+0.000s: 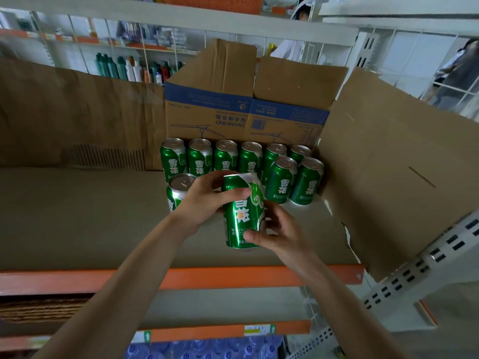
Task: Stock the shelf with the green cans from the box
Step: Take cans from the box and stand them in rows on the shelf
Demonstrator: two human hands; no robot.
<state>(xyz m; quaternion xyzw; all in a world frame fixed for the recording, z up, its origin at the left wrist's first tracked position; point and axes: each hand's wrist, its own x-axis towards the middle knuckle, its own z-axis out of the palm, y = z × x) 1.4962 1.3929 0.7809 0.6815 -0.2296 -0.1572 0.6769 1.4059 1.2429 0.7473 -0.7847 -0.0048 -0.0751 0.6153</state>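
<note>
Head view: left hand (204, 200) and right hand (280, 231) clamp a green can (242, 211) over the shelf (77, 216); a careless set-down could topple the neighbouring can (178, 189) at nine o'clock.

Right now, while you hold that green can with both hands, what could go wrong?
The held can is gripped by the left hand and right hand near the shelf's orange front edge; a slip might send it off the shelf. The left hand is close to the front-left can, so it could knock that one over. The gap beside the front-right can looks tight, so neighbours may get bumped.
</note>
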